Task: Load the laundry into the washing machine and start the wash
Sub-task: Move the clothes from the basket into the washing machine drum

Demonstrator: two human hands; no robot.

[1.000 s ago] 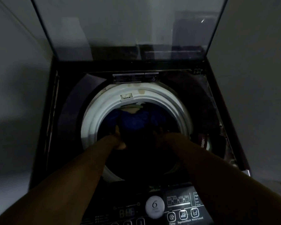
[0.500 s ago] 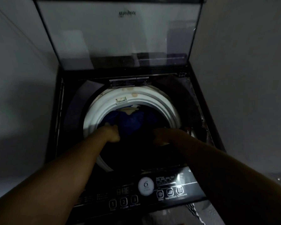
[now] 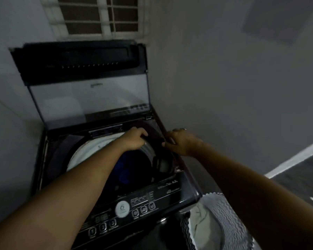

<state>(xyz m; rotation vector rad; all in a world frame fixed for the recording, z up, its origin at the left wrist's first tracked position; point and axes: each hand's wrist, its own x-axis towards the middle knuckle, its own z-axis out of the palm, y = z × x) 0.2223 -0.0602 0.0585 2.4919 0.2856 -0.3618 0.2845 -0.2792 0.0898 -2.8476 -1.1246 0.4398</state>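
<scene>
basket (image 3: 229,219) at near right, pale cloth inside. panel (image 3: 134,208) untouched. blue laundry (image 3: 124,170) lies in the drum. both hands have come up out of it: left hand (image 3: 134,139) curled on the drum rim, right hand (image 3: 183,142) likewise at the tub's right edge, neither holding cloth. lid (image 3: 90,98) upright behind. likely reaching for more.

1. The top-loading washing machine (image 3: 186,191) is glossy black, with a dark maroon tinge along its 3 o'clock edge.
2. Its round plastic tub ring (image 3: 83,152) is white.
3. The crumpled cloth in the drum (image 3: 124,170) is deep blue.
4. The round control dial (image 3: 122,208), at 6 o'clock, is white.
5. The fabric laundry basket (image 3: 229,215), at 5 o'clock, carries a black-and-white zigzag pattern.
6. The walls (image 3: 224,78) are plain grey.
</scene>
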